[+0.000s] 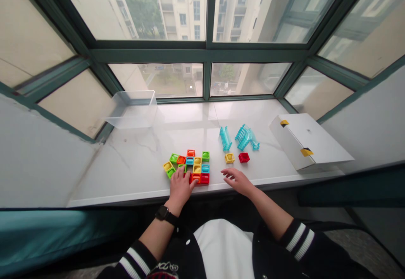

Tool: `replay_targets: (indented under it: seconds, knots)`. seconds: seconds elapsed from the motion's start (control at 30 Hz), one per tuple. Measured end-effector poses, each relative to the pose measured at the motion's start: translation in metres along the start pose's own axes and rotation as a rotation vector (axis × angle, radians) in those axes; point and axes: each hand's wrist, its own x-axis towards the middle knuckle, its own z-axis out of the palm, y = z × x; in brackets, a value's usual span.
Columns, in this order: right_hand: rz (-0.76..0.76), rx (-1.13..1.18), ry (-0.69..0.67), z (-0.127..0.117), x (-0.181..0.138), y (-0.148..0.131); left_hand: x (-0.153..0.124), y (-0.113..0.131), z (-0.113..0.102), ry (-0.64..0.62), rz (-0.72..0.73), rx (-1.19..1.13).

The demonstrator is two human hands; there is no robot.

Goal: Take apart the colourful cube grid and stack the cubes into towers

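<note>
My left hand (182, 182) rests with its fingers apart on the near left part of a group of coloured toy blocks (197, 168). Its fingers touch a green block and the red and orange ones by the thumb, and partly hide them. The group holds several red, orange, yellow, green and blue blocks, most lying side by side. To the right, my right hand (234, 178) hovers low over the sill, fingers slightly spread and nothing in them. Just beyond it lie a single yellow block (229, 158) and a single red block (244, 158).
Translucent blue track pieces (225, 138) and curved blue pieces (244, 137) lie behind the single blocks. A clear plastic bin (133, 114) stands at the back left. At the right is a white box (311, 137) with yellow-black tabs. Windows border the white sill (126, 177).
</note>
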Motion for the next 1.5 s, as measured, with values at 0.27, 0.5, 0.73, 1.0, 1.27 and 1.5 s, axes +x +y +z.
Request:
replay_targets:
  seconds: [0.27,0.5,0.73,1.0,1.27,1.5]
  knots:
    - [-0.099,-0.111,-0.124,0.046,0.029,-0.015,-0.002,0.002,-0.005,-0.033,-0.002,0.015]
    - [-0.012,-0.242,-0.054,0.056,0.045,-0.018,-0.003,0.001,-0.003,-0.034,-0.007,0.035]
    - [0.101,-0.286,-0.131,0.061,0.076,-0.012,0.011,0.008,0.000,0.073,-0.018,-0.013]
    - [0.092,-0.209,-0.076,0.069,0.083,0.006,0.031,0.022,0.017,-0.015,0.090,0.019]
    - [0.046,-0.010,0.173,0.056,0.084,0.004,0.030,0.021,0.023,-0.053,0.065,0.045]
    - [0.108,0.438,0.181,0.015,0.056,-0.008,0.031,0.024,0.018,-0.111,0.034,0.021]
